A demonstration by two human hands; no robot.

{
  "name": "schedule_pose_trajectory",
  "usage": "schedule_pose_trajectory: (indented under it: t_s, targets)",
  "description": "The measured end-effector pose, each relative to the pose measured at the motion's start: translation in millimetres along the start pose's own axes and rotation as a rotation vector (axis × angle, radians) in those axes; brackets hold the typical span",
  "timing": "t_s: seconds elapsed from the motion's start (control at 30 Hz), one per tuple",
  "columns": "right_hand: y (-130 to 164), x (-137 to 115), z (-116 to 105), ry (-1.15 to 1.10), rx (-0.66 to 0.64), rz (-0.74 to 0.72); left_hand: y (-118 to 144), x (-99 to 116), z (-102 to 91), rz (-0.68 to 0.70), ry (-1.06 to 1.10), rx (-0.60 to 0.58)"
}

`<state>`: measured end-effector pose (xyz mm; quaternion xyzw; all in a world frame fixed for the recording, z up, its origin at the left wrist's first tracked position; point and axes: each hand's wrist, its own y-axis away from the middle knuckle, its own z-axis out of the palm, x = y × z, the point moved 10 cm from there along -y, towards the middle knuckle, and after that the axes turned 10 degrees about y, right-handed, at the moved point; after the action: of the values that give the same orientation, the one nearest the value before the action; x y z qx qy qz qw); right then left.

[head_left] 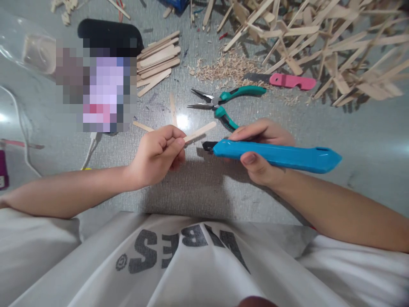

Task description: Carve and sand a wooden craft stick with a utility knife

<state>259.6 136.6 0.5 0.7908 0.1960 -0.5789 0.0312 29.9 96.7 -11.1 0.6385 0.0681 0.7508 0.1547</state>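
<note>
My left hand is closed on a wooden craft stick, pinched between thumb and fingers with its rounded end pointing right. In my right hand lies a blue utility knife, gripped between thumb and fingers. Its dark tip points left, just short of the stick and apart from it. Beyond my hands, needle-nose pliers with green handles rest with their jaws parted. Two more sticks lie partly behind my left hand, one of them a thin stick.
A stack of craft sticks lies beyond my left hand. Wood shavings and a pink-handled cutter are past the pliers. A heap of joined sticks fills the far right. A black case and white cable are at left.
</note>
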Motion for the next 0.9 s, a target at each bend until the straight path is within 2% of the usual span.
schedule_pose_trajectory:
  t_s: [0.07, 0.2, 0.33, 0.6, 0.77, 0.9]
  targets:
    - [-1, -15, -1, -0.004, 0.017, -0.109, 1, 1, -0.9, 0.019, 0.037, 0.022]
    - [-1, -36, -3, 0.186, 0.045, -0.228, 1, 3, 0.4, 0.04, 0.063, 0.03]
    - [-1, -45, 10, 0.243, -0.084, -0.316, 1, 2, 1.4, 0.048, 0.093, 0.018]
    - [2, -41, 25, 0.306, -0.21, -0.317, 5, 17, -8.0, 0.261, 0.223, 0.075]
    - [1, -27, 28, 0.309, -0.15, -0.173, 10, 19, -9.5, 0.36, 0.283, 0.064]
    - [0, -31, 32, 0.33, -0.102, -0.214, 11, 16, -7.9, 0.356, 0.239, 0.035]
